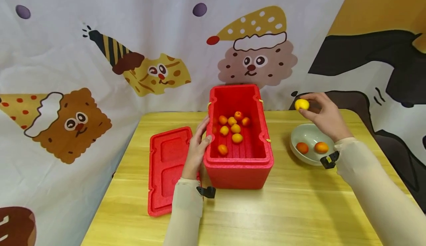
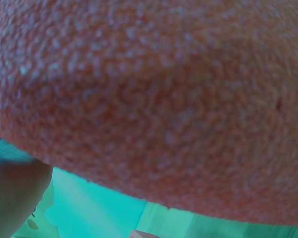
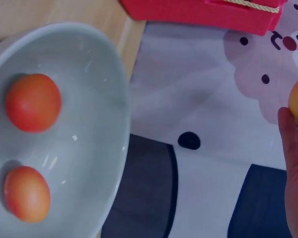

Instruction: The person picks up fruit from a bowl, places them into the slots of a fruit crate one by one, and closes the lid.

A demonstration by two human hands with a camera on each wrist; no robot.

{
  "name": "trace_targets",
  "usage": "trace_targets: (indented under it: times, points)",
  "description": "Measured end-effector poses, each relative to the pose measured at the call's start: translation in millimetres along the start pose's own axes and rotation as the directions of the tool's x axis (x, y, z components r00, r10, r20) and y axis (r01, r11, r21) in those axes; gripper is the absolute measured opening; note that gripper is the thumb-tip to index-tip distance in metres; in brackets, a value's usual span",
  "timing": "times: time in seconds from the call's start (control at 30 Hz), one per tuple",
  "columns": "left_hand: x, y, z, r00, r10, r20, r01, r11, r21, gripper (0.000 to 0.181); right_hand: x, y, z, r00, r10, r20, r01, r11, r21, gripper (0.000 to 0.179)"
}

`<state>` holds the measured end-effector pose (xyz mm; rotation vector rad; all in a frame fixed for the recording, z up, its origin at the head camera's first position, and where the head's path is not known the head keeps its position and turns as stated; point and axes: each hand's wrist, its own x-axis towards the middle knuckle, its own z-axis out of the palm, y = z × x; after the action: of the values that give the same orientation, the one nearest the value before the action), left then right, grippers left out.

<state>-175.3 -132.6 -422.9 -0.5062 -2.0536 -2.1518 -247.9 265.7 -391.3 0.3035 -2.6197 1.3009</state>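
Note:
A red foam box (image 1: 237, 177) stands on the table with several small yellow and orange fruits (image 1: 235, 128) on its floor. My left hand (image 1: 197, 148) lies against the box's left wall, fingers fairly straight along the outside and thumb by the rim. Foam fills most of the left wrist view. To the right, my right hand (image 1: 327, 118) pinches a small yellow fruit (image 1: 301, 104) between thumb and fingers, above the pale green bowl (image 1: 309, 137). Two orange fruits, one on the left (image 1: 302, 148) and one on the right (image 1: 321, 147), lie in that bowl.
A red foam lid (image 1: 169, 146) lies flat on the wooden table (image 1: 286, 209), left of the box and partly under my left arm. Behind the table hangs a white cloth (image 1: 159, 13) with cartoon prints. Yellow cord loops (image 1: 268, 140) sit on the box's sides.

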Motion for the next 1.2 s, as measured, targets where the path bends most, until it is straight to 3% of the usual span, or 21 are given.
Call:
trace_targets:
  times: [0.47,0.9,1.2]
  points:
    - [-2.6,-5.1,0.0,0.999,-0.040,-0.008,0.040,0.999,-0.013,0.056,9.9,-8,9,0.999,-0.041,0.002,0.040,0.999,0.028,0.042]
    - [-2.0,-4.2,1.7,1.000,-0.021,-0.007,0.021,1.000,0.006,0.056,23.5,-25,11,0.992,-0.129,-0.005,0.129,0.992,0.006,0.042]
    - [4.5,-31.8,-3.7,0.999,0.030,-0.022,-0.031,0.998,-0.048,0.055,35.5,-42,16,0.986,-0.167,-0.010,0.167,0.985,0.043,0.039]
